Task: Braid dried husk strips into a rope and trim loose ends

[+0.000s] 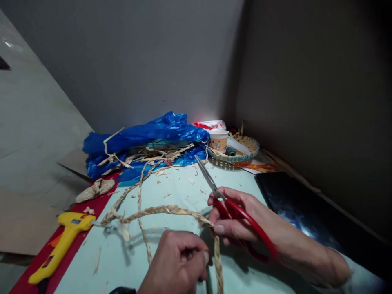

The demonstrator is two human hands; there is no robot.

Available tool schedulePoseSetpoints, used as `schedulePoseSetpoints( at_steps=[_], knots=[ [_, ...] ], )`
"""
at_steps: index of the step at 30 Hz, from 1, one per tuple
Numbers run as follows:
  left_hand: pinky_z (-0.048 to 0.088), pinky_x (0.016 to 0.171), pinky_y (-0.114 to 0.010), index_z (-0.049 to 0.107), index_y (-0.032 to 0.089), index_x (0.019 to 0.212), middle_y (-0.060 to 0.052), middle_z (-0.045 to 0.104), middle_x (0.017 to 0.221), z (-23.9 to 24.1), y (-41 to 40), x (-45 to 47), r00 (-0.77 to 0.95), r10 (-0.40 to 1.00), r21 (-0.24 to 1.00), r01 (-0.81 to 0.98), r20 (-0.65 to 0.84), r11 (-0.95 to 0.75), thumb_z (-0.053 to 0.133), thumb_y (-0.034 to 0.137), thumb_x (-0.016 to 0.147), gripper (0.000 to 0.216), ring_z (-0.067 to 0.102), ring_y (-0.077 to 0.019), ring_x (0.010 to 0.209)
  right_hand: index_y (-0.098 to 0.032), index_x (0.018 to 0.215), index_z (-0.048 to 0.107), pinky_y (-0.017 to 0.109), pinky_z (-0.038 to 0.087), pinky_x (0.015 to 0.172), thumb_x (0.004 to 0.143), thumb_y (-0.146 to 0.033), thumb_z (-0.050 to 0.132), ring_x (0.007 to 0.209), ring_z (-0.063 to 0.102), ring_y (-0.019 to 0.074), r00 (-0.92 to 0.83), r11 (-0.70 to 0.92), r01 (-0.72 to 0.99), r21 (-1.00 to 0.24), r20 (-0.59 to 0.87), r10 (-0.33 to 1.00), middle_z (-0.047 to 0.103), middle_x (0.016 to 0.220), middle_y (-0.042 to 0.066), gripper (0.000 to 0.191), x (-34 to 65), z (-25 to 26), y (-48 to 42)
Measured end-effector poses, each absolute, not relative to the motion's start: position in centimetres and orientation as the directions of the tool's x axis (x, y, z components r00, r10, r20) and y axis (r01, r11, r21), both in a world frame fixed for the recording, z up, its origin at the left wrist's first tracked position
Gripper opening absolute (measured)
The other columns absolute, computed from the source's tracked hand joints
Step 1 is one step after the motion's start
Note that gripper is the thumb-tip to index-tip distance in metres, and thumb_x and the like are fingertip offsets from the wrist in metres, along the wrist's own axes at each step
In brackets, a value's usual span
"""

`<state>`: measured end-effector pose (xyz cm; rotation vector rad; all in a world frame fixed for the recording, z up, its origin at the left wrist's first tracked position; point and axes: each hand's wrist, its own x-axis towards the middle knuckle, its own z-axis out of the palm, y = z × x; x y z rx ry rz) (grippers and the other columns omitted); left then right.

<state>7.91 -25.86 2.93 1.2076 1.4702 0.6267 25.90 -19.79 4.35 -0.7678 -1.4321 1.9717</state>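
Note:
My right hand is wrapped about red-handled scissors, whose metal blades point up and away, nearly closed. Between its thumb and fingers it also pinches a braided straw cord. From that pinch the cord runs left across the table, and another length hangs down toward me. Just left of the hanging length, my left hand is closed with thumb and fingertips together; what lies in them, if anything, I cannot make out. A thinner braided strand passes behind the left hand.
A yellow glue gun lies on the red strip at left, near a woven straw piece. Behind are a blue plastic bag with loose straw, a paper cup and a shallow basket. At right lies a dark glossy panel.

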Motion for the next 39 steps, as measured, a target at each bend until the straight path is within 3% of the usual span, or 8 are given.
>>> schedulePoseSetpoints(
  at_steps=[4,9,12,14,19,25,34,39],
  knots=[
    [0.027,0.037,-0.022,0.068,0.014,0.052,-0.001,0.058,0.047,2.3,-25.3,7.7,0.110,0.928,0.847,0.458,-0.355,0.270,0.055,0.024,0.068,0.023,0.042,-0.0096,0.036,-0.020,0.104,0.049,0.020,0.041,0.056,0.075,-0.030,0.079,0.064,0.054,0.0091,-0.627,-0.243,-0.167,-0.956,-0.087,0.774,0.061,0.084,-0.001,0.044,26.0,4.6,-19.8],
    [0.021,0.031,-0.017,0.070,0.012,0.079,-0.003,0.066,0.055,2.7,-24.0,6.1,-0.039,0.957,0.957,-0.024,-0.289,0.288,0.062,0.034,0.077,0.023,0.042,-0.0058,0.030,-0.019,0.098,0.049,0.021,0.041,0.057,0.071,-0.031,0.081,0.065,0.051,0.0107,-0.623,-0.243,-0.108,-0.964,-0.125,0.773,0.061,0.082,0.000,0.043,25.9,5.1,-19.7],
    [0.033,0.034,-0.015,0.068,0.016,0.104,-0.002,0.069,0.064,4.0,-23.6,5.3,-0.235,0.965,0.965,-0.258,-0.117,0.054,0.073,0.027,0.072,0.034,0.050,-0.0078,0.041,-0.019,0.095,0.050,0.019,0.041,0.056,0.075,-0.032,0.079,0.064,0.051,0.0095,-0.577,-0.228,-0.113,-0.967,-0.122,0.807,0.059,0.080,-0.001,0.038,25.9,5.0,-19.6],
    [0.045,0.045,-0.017,0.067,0.016,0.109,-0.002,0.069,0.067,4.9,-23.6,5.1,-0.279,0.959,0.948,-0.315,-0.048,-0.044,0.076,0.022,0.072,0.038,0.055,-0.0103,0.052,-0.019,0.094,0.049,0.018,0.039,0.053,0.076,-0.033,0.078,0.060,0.051,0.0080,-0.546,-0.231,-0.125,-0.965,-0.127,0.828,0.057,0.077,-0.003,0.036,25.9,4.7,-19.4],
    [0.052,0.066,-0.019,0.072,0.016,0.098,-0.004,0.073,0.075,6.1,-23.9,4.8,-0.294,0.955,0.929,-0.363,-0.041,-0.072,0.072,0.023,0.077,0.021,0.063,-0.0134,0.070,-0.019,0.093,0.047,0.016,0.030,0.044,0.075,-0.034,0.078,0.052,0.046,0.0060,-0.528,-0.220,-0.119,-0.968,-0.126,0.840,0.055,0.074,-0.004,0.038,26.0,4.4,-19.2],
    [0.054,0.066,-0.019,0.075,0.015,0.085,-0.004,0.074,0.080,6.3,-23.6,4.2,-0.329,0.944,0.935,-0.344,-0.034,-0.086,0.073,0.025,0.078,0.012,0.066,-0.0148,0.074,-0.018,0.086,0.048,0.019,0.034,0.049,0.069,-0.032,0.083,0.055,0.044,0.0079,-0.599,-0.114,0.059,-0.992,-0.126,0.791,0.060,0.073,-0.002,0.042,25.7,5.3,-19.4],
    [0.054,0.064,-0.019,0.074,0.016,0.080,-0.002,0.071,0.067,7.6,-24.4,5.1,-0.283,0.955,0.906,-0.421,-0.087,-0.043,0.077,0.022,0.073,0.010,0.066,-0.0136,0.064,-0.020,0.091,0.048,0.026,0.045,0.070,0.065,-0.032,0.085,0.076,0.059,0.0149,-0.720,-0.269,-0.092,-0.959,-0.123,0.683,0.064,0.085,0.002,0.047,25.5,5.2,-19.8],
    [0.051,0.060,-0.019,0.075,0.016,0.076,-0.002,0.070,0.063,7.8,-24.6,5.6,-0.221,0.971,0.903,-0.429,-0.086,-0.018,0.078,0.022,0.071,0.009,0.064,-0.0131,0.060,-0.018,0.101,0.051,0.025,0.043,0.064,0.074,-0.035,0.078,0.073,0.057,0.0141,-0.700,-0.250,-0.115,-0.961,-0.100,0.707,0.066,0.091,0.005,0.042,26.5,6.1,-19.4]
  ],
)
